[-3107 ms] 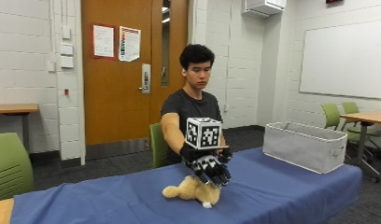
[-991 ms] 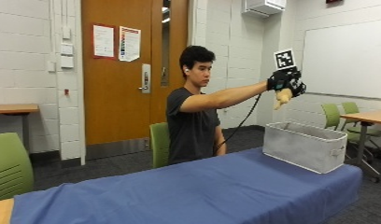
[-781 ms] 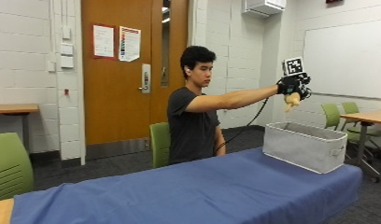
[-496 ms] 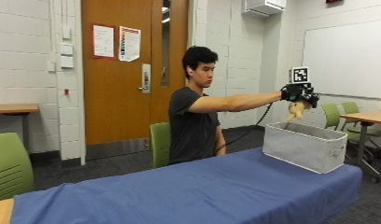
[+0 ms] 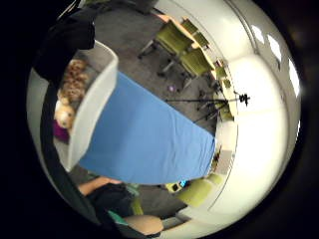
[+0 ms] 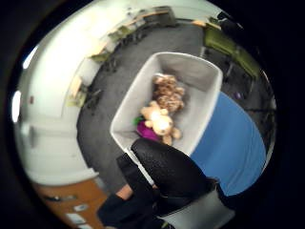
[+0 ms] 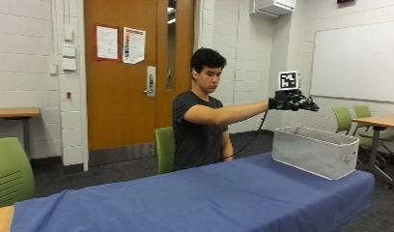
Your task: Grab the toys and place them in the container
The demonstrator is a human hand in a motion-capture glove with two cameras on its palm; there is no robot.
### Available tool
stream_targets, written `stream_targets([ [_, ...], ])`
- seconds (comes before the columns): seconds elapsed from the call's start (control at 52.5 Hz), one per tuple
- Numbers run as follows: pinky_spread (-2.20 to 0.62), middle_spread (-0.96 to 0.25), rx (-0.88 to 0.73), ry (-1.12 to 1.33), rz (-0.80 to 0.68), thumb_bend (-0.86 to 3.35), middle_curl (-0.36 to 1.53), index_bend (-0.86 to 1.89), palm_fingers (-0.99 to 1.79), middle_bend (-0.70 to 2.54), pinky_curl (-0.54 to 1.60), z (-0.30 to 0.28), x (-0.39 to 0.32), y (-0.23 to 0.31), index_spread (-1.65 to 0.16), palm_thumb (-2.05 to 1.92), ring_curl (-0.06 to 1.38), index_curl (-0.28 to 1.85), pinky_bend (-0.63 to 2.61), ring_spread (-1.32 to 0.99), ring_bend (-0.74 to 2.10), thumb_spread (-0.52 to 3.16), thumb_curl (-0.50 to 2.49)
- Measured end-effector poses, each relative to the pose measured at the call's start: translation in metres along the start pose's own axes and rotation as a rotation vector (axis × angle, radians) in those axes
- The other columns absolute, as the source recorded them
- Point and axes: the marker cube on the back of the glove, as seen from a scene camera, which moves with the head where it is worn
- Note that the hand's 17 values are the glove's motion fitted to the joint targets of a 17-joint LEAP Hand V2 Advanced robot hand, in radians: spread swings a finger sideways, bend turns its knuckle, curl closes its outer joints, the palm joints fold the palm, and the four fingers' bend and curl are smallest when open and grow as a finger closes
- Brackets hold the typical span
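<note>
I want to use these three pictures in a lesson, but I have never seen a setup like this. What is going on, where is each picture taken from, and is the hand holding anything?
No machine here: a person works with a gloved right hand. The ordinary picture comes from a camera across the room. The two round ones come from small cameras on that palm, looking down. On the blue table stands a grey fabric container, at one end. The palm views look into it: a light tan plush toy, a brown plush toy and something purple lie inside. The hand is stretched out above the container, fingers spread, holding nothing.
</note>
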Motion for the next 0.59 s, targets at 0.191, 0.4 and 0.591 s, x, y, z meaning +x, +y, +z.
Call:
stream_targets([
  [0.191,-0.14,-0.14,-0.006,0.033,0.155,-0.11,0.49,0.18,-0.01,0.46,0.34,0.027,0.079,0.06,-0.21,-0.15,0.28,0.57,0.81,-0.27,0.66,1.04,0.31],
  [0.4,-0.13,-0.13,-0.037,-0.035,0.295,-0.11,0.47,0.21,0.03,0.42,0.33,0.053,0.143,0.123,-0.21,-0.16,0.26,0.57,0.77,-0.26,0.6,1.04,0.23],
  [0.591,-0.12,-0.12,-0.022,-0.055,0.338,-0.12,0.46,0.21,0.06,0.4,0.32,0.065,0.168,0.157,-0.22,-0.17,0.26,0.56,0.72,-0.26,0.57,1.03,0.17],
])
